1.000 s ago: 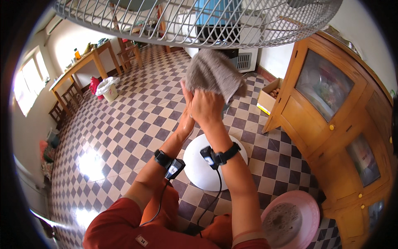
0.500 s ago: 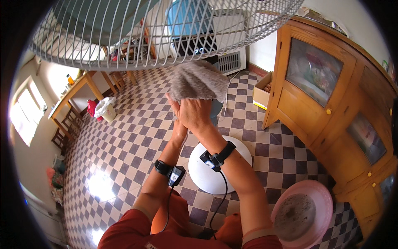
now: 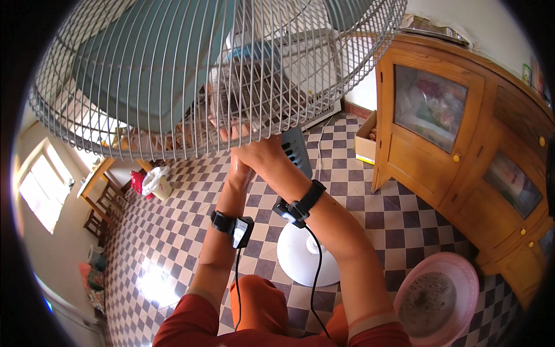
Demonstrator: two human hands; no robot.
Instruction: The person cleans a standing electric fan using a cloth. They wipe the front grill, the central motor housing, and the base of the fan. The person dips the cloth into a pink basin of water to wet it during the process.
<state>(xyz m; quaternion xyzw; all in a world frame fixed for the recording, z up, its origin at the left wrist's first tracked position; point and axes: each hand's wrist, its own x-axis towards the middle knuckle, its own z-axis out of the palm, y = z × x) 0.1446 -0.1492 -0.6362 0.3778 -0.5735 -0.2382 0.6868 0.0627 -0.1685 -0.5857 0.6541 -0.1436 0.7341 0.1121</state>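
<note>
A tall fan tilts toward me, its grey wire guard (image 3: 191, 153) filling the top of the view and teal blades (image 3: 136, 63) showing through. Behind the guard's lower rim, a brown-grey cloth (image 3: 254, 95) bunches up. My right hand (image 3: 261, 152) is closed at the lower edge of the cloth. Close against it, partly covered, my left hand (image 3: 240, 166) is also closed at the cloth. Wires hide part of the fingers of both hands. Just right of them is the fan's grey-blue control box (image 3: 298, 151) with dark oval buttons. Below stands its round white base (image 3: 298, 263).
A pink basin (image 3: 468, 289) of murky water sits at lower right. Along the right runs a wooden cabinet (image 3: 422, 141) with glass panes, a cardboard box (image 3: 365, 139) beside it. A white bin (image 3: 159, 188) and a wooden table (image 3: 92, 182) are at left.
The fan guard has come lower and now covers the cloth and part of my hands. My hands have shifted slightly up and left with the cloth. The control box shows more.
</note>
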